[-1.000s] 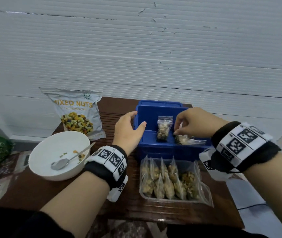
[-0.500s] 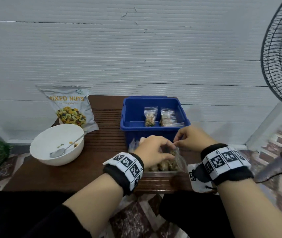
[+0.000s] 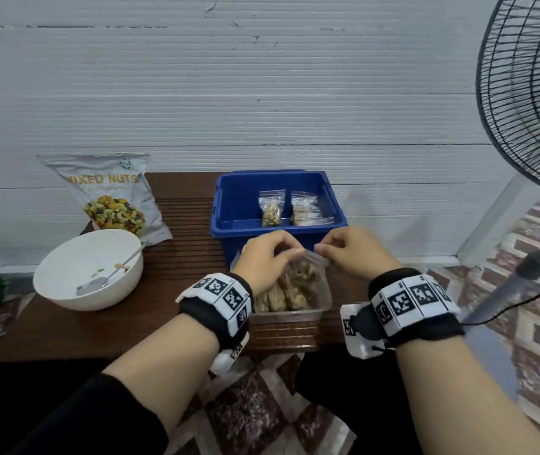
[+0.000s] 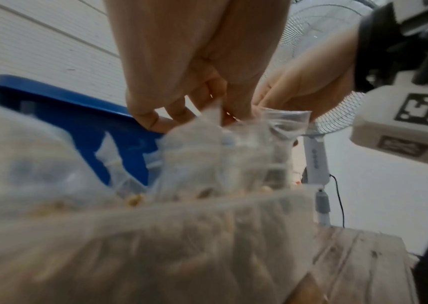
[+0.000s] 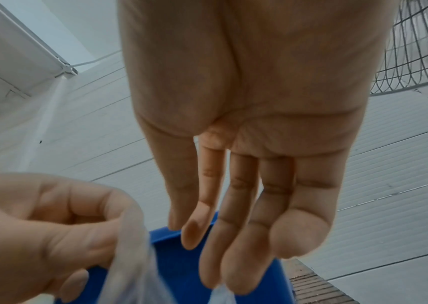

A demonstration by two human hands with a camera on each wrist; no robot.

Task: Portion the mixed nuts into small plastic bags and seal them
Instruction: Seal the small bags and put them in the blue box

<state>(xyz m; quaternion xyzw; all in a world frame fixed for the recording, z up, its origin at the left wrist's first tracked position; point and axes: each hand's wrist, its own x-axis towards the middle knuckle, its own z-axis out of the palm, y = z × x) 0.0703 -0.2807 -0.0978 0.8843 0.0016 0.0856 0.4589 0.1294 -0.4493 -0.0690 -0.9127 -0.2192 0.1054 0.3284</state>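
Observation:
A small clear plastic bag (image 3: 301, 274) of nuts stands up out of a clear container (image 3: 295, 311) that holds several filled bags. My left hand (image 3: 290, 252) pinches the left part of its top edge, and my right hand (image 3: 319, 248) pinches the right corner. In the left wrist view the left hand (image 4: 220, 107) grips the crumpled bag mouth (image 4: 233, 148). The right wrist view shows my right hand (image 5: 184, 226) with thumb and index close together and the other fingers hanging straight. Behind stands a blue bin (image 3: 236, 205) holding two sealed bags (image 3: 271, 208).
A mixed nuts pouch (image 3: 111, 198) leans on the wall at the back left. In front of it sits a white bowl (image 3: 65, 284) holding a spoon (image 3: 98, 284). A standing fan (image 3: 531, 93) is close on the right. The wooden table (image 3: 98, 330) ends just below the container.
My right hand left a bag in the blue bin and my left hand left the bin's rim. Both came back to the clear container and now hold a bag's top, raised slightly.

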